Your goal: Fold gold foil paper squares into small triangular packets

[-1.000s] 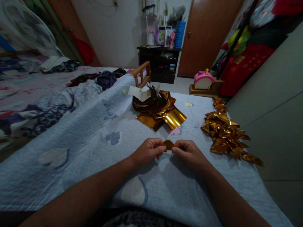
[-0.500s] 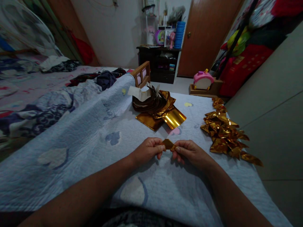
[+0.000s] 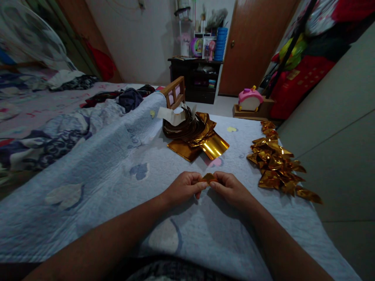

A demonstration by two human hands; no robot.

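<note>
I see the left hand (image 3: 186, 185) and right hand (image 3: 232, 188) pinching opposite ends of the foil (image 3: 209, 178), near the stack (image 3: 191, 130).

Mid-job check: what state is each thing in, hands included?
Left hand: closed on one end of the small gold foil piece
Right hand: closed on the other end
Small gold foil piece: folded
Loose stack of gold foil sheets: fanned out, partly curled
Pile of folded gold foil pieces: heaped
Pale-blue quilted cover: spread, wrinkled
Brown wooden door: looks shut
</note>
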